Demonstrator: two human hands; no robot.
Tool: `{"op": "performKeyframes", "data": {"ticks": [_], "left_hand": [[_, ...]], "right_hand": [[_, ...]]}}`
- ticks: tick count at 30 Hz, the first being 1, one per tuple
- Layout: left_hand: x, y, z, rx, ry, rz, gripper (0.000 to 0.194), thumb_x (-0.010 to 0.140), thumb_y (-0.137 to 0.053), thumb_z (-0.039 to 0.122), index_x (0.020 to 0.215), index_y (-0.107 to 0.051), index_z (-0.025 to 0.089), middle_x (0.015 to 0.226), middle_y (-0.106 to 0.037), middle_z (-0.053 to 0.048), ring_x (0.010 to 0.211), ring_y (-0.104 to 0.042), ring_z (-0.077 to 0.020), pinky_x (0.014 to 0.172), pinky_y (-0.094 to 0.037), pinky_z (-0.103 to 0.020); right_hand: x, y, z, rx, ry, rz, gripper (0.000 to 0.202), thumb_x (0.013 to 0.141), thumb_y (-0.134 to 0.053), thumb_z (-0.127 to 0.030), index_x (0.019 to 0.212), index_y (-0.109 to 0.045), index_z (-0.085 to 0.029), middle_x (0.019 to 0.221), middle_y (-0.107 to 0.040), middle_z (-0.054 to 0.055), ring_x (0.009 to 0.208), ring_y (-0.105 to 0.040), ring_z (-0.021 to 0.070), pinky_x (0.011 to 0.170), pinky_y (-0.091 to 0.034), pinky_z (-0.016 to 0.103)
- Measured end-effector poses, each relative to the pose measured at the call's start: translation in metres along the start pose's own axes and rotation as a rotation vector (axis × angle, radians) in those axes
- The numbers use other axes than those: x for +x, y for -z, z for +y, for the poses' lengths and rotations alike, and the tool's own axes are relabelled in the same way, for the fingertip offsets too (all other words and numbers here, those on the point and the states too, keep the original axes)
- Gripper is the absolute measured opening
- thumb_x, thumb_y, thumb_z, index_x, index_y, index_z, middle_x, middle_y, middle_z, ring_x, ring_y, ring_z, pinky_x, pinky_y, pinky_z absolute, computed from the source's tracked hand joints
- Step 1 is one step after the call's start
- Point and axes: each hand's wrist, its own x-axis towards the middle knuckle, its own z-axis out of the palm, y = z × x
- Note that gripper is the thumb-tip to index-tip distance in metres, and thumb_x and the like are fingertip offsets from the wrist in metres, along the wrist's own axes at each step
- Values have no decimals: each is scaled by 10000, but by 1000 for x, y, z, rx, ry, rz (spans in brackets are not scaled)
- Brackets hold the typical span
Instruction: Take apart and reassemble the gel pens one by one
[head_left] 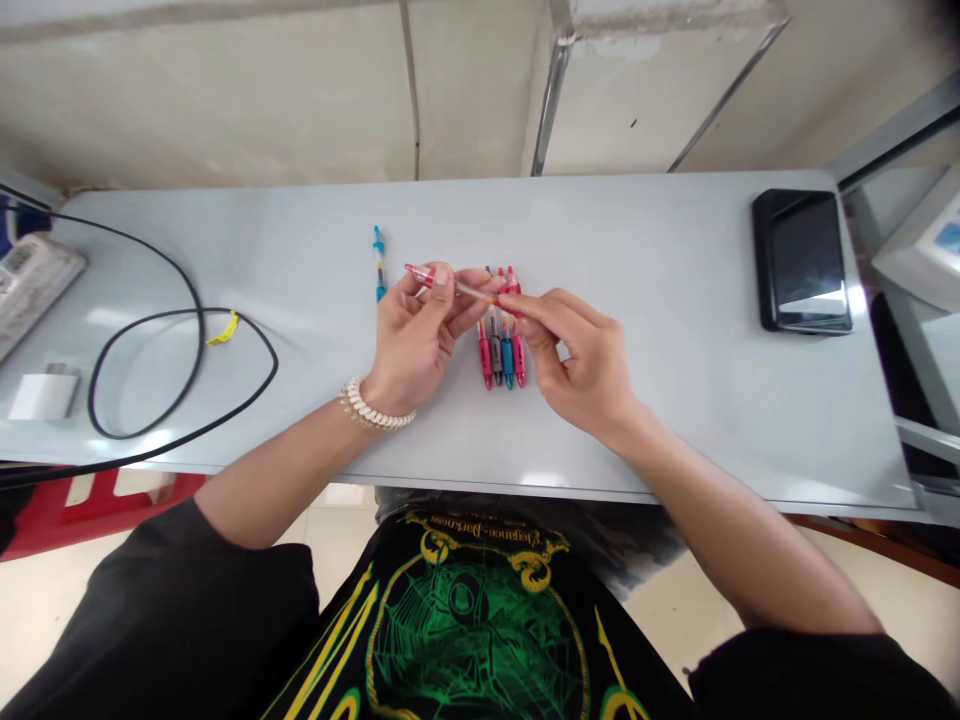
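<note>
My left hand (416, 340) pinches a pink pen part (421, 274) between thumb and fingers, its tip pointing up and left. From that hand a thin, pale pen refill (477, 293) runs toward my right hand (581, 355), whose thumb and forefinger are closed on the refill's orange end. Whether the refill sits inside the pink part is hidden by my left fingers. Below and between my hands lie several pens side by side on the table: pink, grey, a blue pen (508, 362) and pink again. Their upper ends are partly covered by my hands.
Left of my hands lies another blue pen (379, 262). A looped black cable (196, 290) with a yellow tie and a white charger (43, 392) occupy the table's left side. A black device with a screen (802, 262) stands at the right. A tiled wall borders the back edge.
</note>
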Motion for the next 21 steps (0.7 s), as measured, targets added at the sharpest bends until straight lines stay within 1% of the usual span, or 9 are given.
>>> {"op": "performKeyframes", "data": {"ticks": [3, 6, 9, 11, 13, 15, 18, 19, 21], "left_hand": [[8, 9, 1, -12, -34, 50, 215, 963, -808, 406, 934, -661, 251, 1125, -808, -17, 1277, -740, -242, 1038, -664, -332], [13, 15, 4, -21, -67, 76, 204, 977, -793, 397, 926, -667, 244, 1137, -806, -11, 1312, -722, -238, 1060, -653, -317], [10, 12, 5, -8, -44, 68, 185, 1002, -763, 392, 933, -676, 242, 1145, -808, -18, 1278, -742, -234, 1038, -661, -316], [5, 6, 4, -5, -11, 36, 188, 1006, -758, 391, 935, -677, 237, 1138, -810, -27, 1229, -765, -229, 1012, -669, -317], [1, 0, 2, -9, 15, -3, 210, 1005, -759, 394, 926, -667, 224, 1104, -815, -35, 1170, -786, -219, 987, -674, -312], [-2, -4, 0, -22, 27, -31, 228, 1002, -764, 393, 917, -655, 212, 1063, -818, -34, 1106, -801, -201, 964, -677, -298], [-3, -6, -3, -52, 18, -32, 237, 981, -794, 388, 919, -654, 207, 1030, -821, -22, 1038, -811, -179, 934, -678, -271], [-2, -6, -3, -55, 18, -29, 239, 974, -803, 386, 919, -654, 207, 1030, -822, -20, 1031, -812, -175, 929, -676, -263], [-2, -6, -3, -51, 23, -29, 241, 970, -808, 381, 910, -650, 209, 1031, -824, -20, 1034, -810, -171, 923, -672, -248]], "right_hand": [[3, 11, 0, -43, 22, 34, 313, 1104, -488, -321, 1223, -778, -307, 934, -749, 64, 775, -671, 194, 724, -587, 368], [6, 18, 0, -52, 14, 66, 290, 1096, -517, -341, 1192, -789, -323, 922, -753, 63, 761, -668, 203, 702, -571, 386], [6, 17, -1, -52, -2, 43, 289, 1098, -512, -369, 1188, -784, -328, 893, -746, 57, 758, -668, 209, 702, -578, 398], [4, 11, -1, -44, -1, 15, 290, 1102, -500, -368, 1199, -771, -325, 890, -743, 51, 778, -675, 209, 727, -594, 399], [3, 5, 0, -34, -9, 6, 271, 1101, -504, -367, 1212, -746, -314, 959, -756, 58, 846, -701, 214, 782, -615, 401], [1, 0, 1, -21, -24, 25, 241, 1092, -523, -361, 1242, -699, -298, 1099, -751, 80, 958, -724, 228, 844, -632, 409], [0, -4, 4, -1, 12, 60, 255, 1062, -562, -309, 1311, -604, -276, 1308, -656, 124, 1061, -719, 235, 890, -647, 424], [0, -5, 5, 15, 41, 63, 264, 1055, -565, -280, 1318, -582, -269, 1316, -636, 126, 1060, -716, 229, 894, -650, 425], [1, -6, 6, 52, 102, 75, 231, 1053, -571, -241, 1283, -578, -255, 1244, -648, 106, 1026, -715, 211, 884, -652, 415]]}}
